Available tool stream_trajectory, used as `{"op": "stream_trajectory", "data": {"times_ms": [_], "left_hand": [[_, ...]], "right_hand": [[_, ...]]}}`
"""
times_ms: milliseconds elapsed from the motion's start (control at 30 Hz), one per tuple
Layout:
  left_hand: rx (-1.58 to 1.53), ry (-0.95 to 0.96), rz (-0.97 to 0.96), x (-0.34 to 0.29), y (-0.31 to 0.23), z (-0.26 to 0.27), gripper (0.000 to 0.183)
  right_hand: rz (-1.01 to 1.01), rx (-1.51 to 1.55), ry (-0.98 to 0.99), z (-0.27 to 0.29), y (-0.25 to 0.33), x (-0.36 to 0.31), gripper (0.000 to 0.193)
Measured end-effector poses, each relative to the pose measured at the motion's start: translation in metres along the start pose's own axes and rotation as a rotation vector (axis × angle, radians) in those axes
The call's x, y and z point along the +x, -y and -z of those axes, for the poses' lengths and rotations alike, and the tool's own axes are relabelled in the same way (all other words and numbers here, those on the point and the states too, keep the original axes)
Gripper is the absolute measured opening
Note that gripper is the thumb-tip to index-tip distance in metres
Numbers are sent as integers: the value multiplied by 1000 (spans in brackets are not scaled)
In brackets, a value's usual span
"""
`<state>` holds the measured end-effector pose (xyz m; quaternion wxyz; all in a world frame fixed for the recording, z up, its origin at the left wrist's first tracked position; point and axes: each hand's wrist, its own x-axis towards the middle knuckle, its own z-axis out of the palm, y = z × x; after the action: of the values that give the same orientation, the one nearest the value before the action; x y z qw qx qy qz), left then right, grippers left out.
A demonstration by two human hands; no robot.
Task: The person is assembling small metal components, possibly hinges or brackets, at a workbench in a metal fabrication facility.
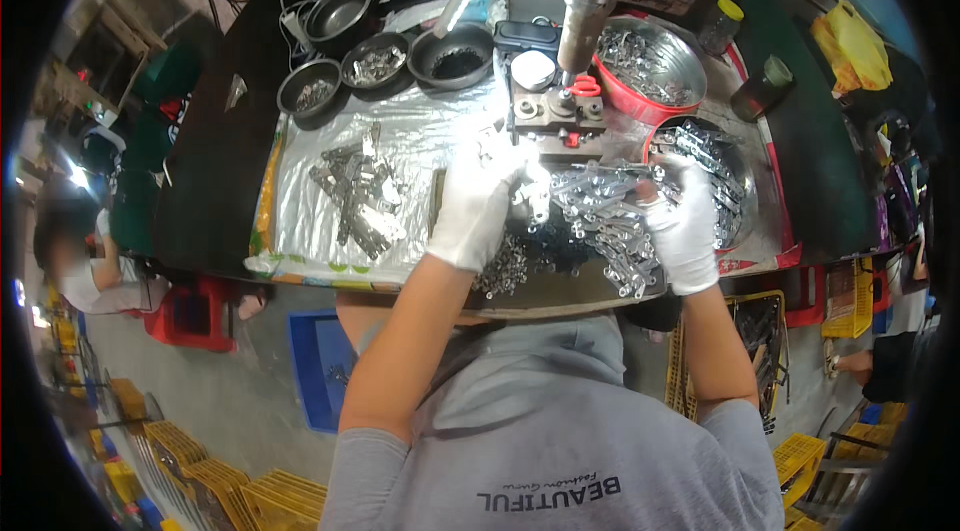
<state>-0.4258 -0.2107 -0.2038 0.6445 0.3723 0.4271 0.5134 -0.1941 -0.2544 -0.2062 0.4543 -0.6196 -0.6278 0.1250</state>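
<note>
Silver sheeting (300, 171) covers part of the bench (212, 156), and metal parts (600, 211) lie heaped toward the middle of its near edge. Glare obscures whether the gloved left hand (475, 203), just before the press (545, 111), grips anything; the right hand (686, 226) curls at the heap's right side, its grip unclear.
</note>
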Motion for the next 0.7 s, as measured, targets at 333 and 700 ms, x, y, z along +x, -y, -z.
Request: {"op": "stream_trajectory", "data": {"times_ms": [333,700], "left_hand": [[105,117,29,80,-4,-27,27],[189,136,10,84,-12,-38,16]], "right_hand": [[-205,-692,-305,70,-145,-47,31],[-33,-662,-377,60,-140,-42,23]]}}
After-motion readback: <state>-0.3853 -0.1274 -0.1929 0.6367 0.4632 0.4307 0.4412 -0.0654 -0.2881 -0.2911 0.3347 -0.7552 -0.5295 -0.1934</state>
